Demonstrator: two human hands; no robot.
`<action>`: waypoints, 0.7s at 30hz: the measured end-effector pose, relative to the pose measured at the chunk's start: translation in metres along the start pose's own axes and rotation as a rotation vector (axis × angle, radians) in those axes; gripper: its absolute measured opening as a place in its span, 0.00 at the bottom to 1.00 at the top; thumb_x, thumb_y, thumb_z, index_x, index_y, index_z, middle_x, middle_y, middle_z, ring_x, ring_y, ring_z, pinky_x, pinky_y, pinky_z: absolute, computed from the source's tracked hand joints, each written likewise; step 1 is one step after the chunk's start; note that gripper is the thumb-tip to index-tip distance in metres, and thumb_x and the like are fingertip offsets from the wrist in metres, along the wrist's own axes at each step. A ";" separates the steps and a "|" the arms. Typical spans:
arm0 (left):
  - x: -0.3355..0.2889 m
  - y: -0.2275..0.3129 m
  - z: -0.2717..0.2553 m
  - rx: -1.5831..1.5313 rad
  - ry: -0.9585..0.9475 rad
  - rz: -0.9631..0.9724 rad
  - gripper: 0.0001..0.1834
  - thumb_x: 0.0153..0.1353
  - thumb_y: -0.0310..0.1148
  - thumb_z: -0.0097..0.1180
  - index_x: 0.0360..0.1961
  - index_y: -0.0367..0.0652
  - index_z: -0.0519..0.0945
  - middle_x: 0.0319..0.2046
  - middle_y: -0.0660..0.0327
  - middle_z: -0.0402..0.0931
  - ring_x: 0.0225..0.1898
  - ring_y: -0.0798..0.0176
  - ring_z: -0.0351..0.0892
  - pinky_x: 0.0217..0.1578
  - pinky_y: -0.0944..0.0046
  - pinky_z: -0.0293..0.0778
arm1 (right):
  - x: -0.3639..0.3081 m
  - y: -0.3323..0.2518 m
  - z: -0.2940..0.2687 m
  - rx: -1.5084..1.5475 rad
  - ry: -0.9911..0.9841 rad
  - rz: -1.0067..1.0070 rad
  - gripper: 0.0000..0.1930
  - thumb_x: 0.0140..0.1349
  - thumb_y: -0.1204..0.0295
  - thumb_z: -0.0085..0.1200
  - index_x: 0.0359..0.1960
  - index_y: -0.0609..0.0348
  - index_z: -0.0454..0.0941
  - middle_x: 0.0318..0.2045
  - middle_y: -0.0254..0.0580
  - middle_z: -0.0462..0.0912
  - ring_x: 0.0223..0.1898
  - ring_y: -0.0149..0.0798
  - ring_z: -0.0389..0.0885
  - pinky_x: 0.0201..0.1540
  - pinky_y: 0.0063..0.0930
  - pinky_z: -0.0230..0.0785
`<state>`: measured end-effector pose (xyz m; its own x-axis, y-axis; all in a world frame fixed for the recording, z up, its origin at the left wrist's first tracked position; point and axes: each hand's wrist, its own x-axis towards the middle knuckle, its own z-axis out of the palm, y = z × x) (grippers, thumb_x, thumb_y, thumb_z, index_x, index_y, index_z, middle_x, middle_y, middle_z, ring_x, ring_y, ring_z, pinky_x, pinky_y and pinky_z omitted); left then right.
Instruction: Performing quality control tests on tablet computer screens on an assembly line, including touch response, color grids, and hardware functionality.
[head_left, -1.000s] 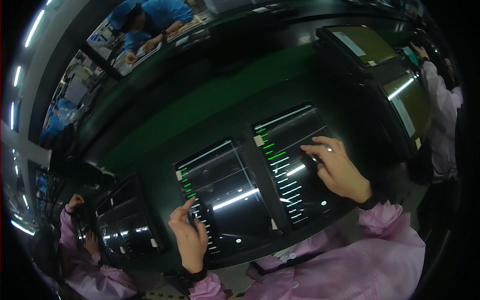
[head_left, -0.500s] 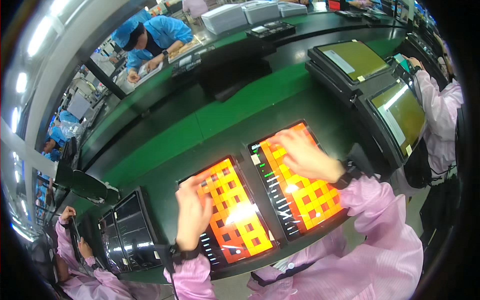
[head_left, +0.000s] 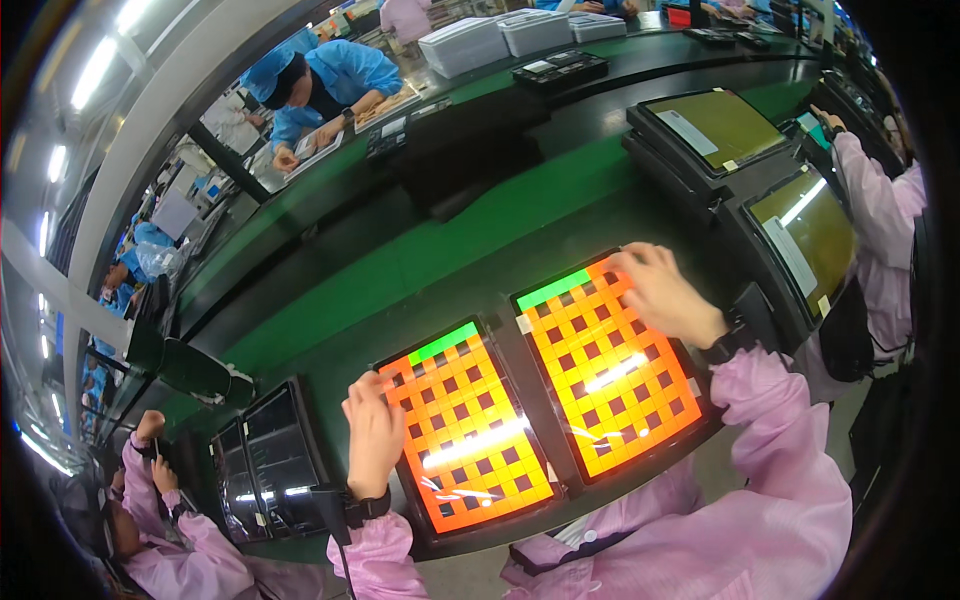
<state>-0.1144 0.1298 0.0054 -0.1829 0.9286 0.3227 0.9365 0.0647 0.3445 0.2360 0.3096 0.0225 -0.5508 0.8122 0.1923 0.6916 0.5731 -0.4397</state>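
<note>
On the surface [head_left: 340, 345] right before you, the left screen [head_left: 472, 420] and the right screen [head_left: 612, 360] lie face up side by side, a narrow dark gap between them. Both are lit with an orange and yellow grid dotted with dark squares. Your left hand [head_left: 373, 430] is at the far left corner of the left screen, its fingers loosely bent and apart, gripping nothing; your right hand [head_left: 668, 298] reaches over the far right corner of the right screen, fingers likewise spread and empty. You cannot tell from this view whether either fingertip presses the glass or hovers just over it

If green marks what has been covered, you look to be near the start: on the left screen a green band [head_left: 445, 343] fills the right part of the far edge, and on the right screen another green strip [head_left: 555, 288] runs from the far left corner toward your hand. The corner beside each hand and the long sides are orange, so most of the border seems left to do

Each screen has its long axis running away from you, near end to far end, the far end leaning to your left; the two stand roughly parallel, green-edged short sides facing away from you
</note>
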 end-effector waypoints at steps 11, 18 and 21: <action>-0.016 0.002 -0.003 0.027 -0.006 -0.031 0.23 0.50 0.21 0.46 0.51 0.34 0.67 0.47 0.51 0.67 0.52 0.49 0.65 0.51 0.52 0.57 | -0.016 0.022 0.000 -0.066 0.077 -0.078 0.16 0.57 0.74 0.44 0.47 0.65 0.68 0.47 0.48 0.73 0.56 0.50 0.62 0.60 0.42 0.52; -0.078 0.036 -0.018 0.032 -0.096 -0.084 0.26 0.49 0.20 0.47 0.53 0.29 0.60 0.53 0.48 0.69 0.53 0.47 0.64 0.54 0.52 0.55 | -0.066 -0.001 -0.014 0.025 -0.088 0.008 0.19 0.56 0.76 0.41 0.51 0.64 0.66 0.52 0.55 0.68 0.59 0.55 0.57 0.63 0.43 0.51; -0.111 0.059 -0.020 -0.013 -0.113 -0.146 0.27 0.49 0.19 0.46 0.53 0.28 0.61 0.52 0.49 0.68 0.53 0.48 0.64 0.53 0.52 0.54 | -0.102 -0.010 -0.021 -0.014 -0.055 -0.006 0.19 0.57 0.74 0.44 0.51 0.68 0.66 0.47 0.53 0.74 0.56 0.52 0.62 0.61 0.43 0.49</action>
<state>-0.0451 0.0230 0.0080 -0.2811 0.9450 0.1673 0.8985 0.1979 0.3917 0.2950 0.2233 0.0257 -0.5795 0.8018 0.1457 0.6947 0.5795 -0.4262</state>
